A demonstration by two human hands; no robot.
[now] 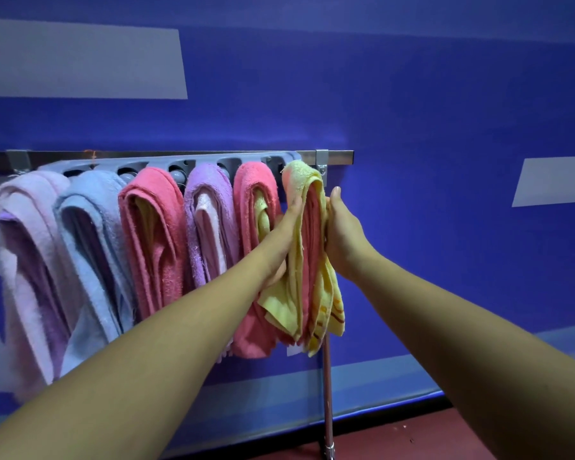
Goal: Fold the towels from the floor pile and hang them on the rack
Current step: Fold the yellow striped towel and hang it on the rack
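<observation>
Left hand (283, 234) and right hand (343, 234) press flat on the yellow towel (307, 247) at the rack (180, 161) end, open wall (445, 227) rightward.

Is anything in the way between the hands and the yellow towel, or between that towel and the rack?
Nothing visible. The left hand and right hand touch the yellow towel from either side, and it hangs over the right end of the rack, beside a pink towel.
</observation>
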